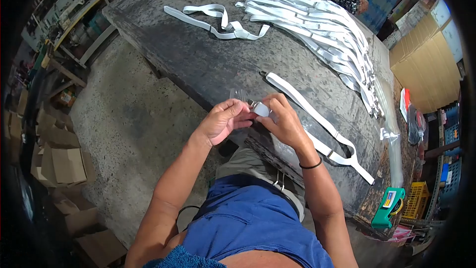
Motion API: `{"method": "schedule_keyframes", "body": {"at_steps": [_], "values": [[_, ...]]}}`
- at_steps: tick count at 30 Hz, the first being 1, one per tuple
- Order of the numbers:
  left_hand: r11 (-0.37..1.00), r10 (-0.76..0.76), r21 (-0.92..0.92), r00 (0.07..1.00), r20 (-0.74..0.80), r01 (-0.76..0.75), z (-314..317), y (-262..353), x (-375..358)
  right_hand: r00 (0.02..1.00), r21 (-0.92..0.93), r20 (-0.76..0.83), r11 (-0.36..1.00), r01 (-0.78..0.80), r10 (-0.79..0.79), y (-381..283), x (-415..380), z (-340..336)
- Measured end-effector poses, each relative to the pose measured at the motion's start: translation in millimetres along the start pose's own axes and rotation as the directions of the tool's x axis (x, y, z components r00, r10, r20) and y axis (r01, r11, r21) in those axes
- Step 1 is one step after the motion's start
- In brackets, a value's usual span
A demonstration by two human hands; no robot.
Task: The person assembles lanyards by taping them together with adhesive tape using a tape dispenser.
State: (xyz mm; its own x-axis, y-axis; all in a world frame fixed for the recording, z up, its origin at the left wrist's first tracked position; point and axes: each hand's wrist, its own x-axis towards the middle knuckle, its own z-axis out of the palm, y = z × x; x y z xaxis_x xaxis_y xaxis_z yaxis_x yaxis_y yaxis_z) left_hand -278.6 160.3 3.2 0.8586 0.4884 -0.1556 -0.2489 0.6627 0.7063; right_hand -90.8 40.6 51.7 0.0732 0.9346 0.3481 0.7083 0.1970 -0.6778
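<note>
White suspenders (307, 104) lie on the dark table, joined in a Y near its front right, with one strap running to my hands. My right hand (285, 121) is closed on the white end of that strap, where a metal suspender clip (253, 103) sticks out to the left. Facing it, my left hand (223, 120) pinches a small clear plastic piece (237, 94), which stands up beyond the fingertips beside the clip. My fingers partly hide where plastic and clip meet. A metal clip (263, 73) ends the other strap on the table.
A heap of white suspenders (317, 30) covers the far right of the table (198, 64). One loose pair (213, 27) lies farther left. A green tape dispenser (388, 208) sits at the right corner. Cardboard boxes (62, 164) stand on the floor at left; a large carton (429, 67) is at right.
</note>
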Motion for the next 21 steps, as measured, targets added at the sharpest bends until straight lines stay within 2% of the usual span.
{"method": "schedule_keyframes", "body": {"at_steps": [1, 3, 4, 5, 6, 7, 8, 10, 11, 13, 14, 16, 19, 20, 21], "values": [[1.0, 0.018, 0.002, 0.999, 0.042, -0.019, 6.3, 5.7, 0.8, 0.998, -0.025, -0.001, 0.997, 0.07, -0.07, -1.0, -2.3, -2.5], [0.998, 0.051, 0.04, 0.994, 0.092, -0.055, 12.9, 11.7, 6.4, 0.999, -0.03, 0.012, 0.998, 0.048, -0.048, -2.7, -8.0, -5.7], [0.998, 0.047, 0.045, 0.994, 0.096, -0.051, 15.6, 12.7, 7.1, 0.999, -0.032, 0.032, 0.999, 0.028, -0.027, -4.5, -10.5, -6.9], [0.987, 0.067, 0.143, 0.997, 0.048, -0.074, 18.5, 14.0, 7.0, 0.999, -0.031, 0.025, 0.999, 0.027, -0.026, -7.2, -12.5, -8.9], [0.966, 0.094, 0.242, 0.996, 0.004, -0.092, 21.2, 15.2, 6.7, 0.996, -0.004, 0.066, 0.998, -0.062, 0.062, -13.0, -12.9, -11.9], [0.964, 0.092, 0.249, 0.996, 0.006, -0.09, 23.5, 15.1, 6.2, 0.983, 0.02, 0.109, 0.988, -0.15, 0.147, -16.4, -13.7, -13.4], [0.947, 0.132, 0.294, 0.991, 0.017, -0.131, 25.9, 14.1, 5.1, 0.984, 0.024, 0.103, 0.988, -0.15, 0.147, -16.6, -15.1, -13.1], [0.924, 0.169, 0.342, 0.985, 0.033, -0.17, 30.4, 13.3, 2.8, 0.967, 0.273, 0.102, 0.928, -0.254, 0.235, -18.1, -16.7, -13.3], [0.892, 0.22, 0.393, 0.974, 0.055, -0.223, 33.1, 13.7, 1.3, 0.967, 0.276, 0.097, 0.927, -0.252, 0.234, -19.9, -16.0, -15.2], [0.852, 0.267, 0.445, 0.96, 0.082, -0.275, 38.7, 15.3, -1.6, 0.925, 0.291, 0.184, 0.881, -0.374, 0.332, -30.5, -11.4, -21.9], [0.816, 0.287, 0.495, 0.952, 0.102, -0.299, 41.5, 16.9, -3.1, 0.926, 0.294, 0.18, 0.88, -0.372, 0.331, -27.7, -12.7, -19.6], [0.772, 0.308, 0.546, 0.943, 0.128, -0.326, 46.3, 17.4, -3.9, 0.992, 0.153, 0.009, 0.981, -0.122, 0.122, -20.8, -13.8, -14.9], [0.726, 0.344, 0.594, 0.931, 0.125, -0.347, 57.7, 18.3, -6.9, 0.987, 0.057, -0.064, 0.988, -0.145, 0.149, -22.6, -17.8, -17.5], [0.752, 0.315, 0.597, 0.948, 0.048, -0.28, 62.7, 21.3, -9.8, 0.988, 0.059, -0.066, 0.989, -0.136, 0.14, -22.4, -19.1, -18.9], [0.776, 0.284, 0.594, 0.958, -0.031, -0.211, 65.6, 24.5, -11.9, 0.984, 0.082, -0.131, 0.991, -0.108, 0.118, -22.1, -21.1, -21.7]]}}
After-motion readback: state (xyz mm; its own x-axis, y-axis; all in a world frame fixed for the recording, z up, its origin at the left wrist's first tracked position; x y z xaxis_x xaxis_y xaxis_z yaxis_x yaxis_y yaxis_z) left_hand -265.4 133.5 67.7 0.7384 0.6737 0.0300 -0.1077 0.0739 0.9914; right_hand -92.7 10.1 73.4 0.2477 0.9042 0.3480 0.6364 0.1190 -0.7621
